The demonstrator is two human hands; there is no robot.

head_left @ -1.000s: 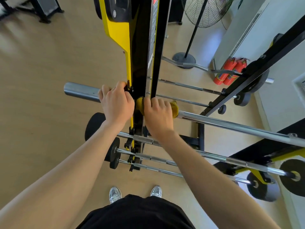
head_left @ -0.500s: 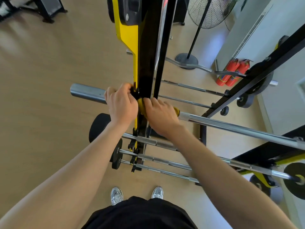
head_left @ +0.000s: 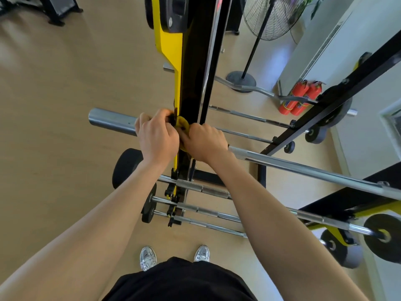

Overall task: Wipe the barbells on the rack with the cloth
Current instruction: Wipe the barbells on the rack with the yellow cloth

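The yellow cloth [head_left: 181, 125] sits bunched on the top barbell [head_left: 303, 170] where it crosses the rack [head_left: 191, 72], between both hands. The right hand [head_left: 205, 142] has its fingers [head_left: 201, 128] clenched over cloth and bar. The left hand [head_left: 157, 137] grasps the bar just beside it. Other bars [head_left: 206, 211] lie lower on the rack.

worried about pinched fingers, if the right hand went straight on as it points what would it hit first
Probably the left hand, close beside the right hand at the black post; depth unclear.
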